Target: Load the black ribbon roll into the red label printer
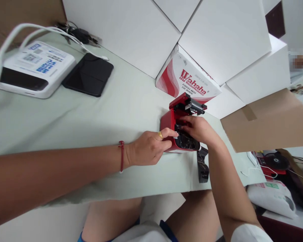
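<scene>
A small red device (168, 122) with its lid (185, 101) flipped up sits on the pale green table (91, 114), showing a black inside. My left hand (148, 148), with a gold ring and a red wrist cord, is curled against the device's near left side and holds it. My right hand (198, 129) reaches into the black interior, fingers bent on a part I cannot make out. A black strap-like piece (202, 164) lies beside my right wrist by the table's edge.
A red-and-white "Wahaha" carton (184, 82) and several white boxes (224, 37) stand behind the device. A black phone (88, 74), a white device (32, 67) with a white cable (5, 47) and keys (78, 33) lie at far left. A brown cardboard flap (270, 119) juts at right.
</scene>
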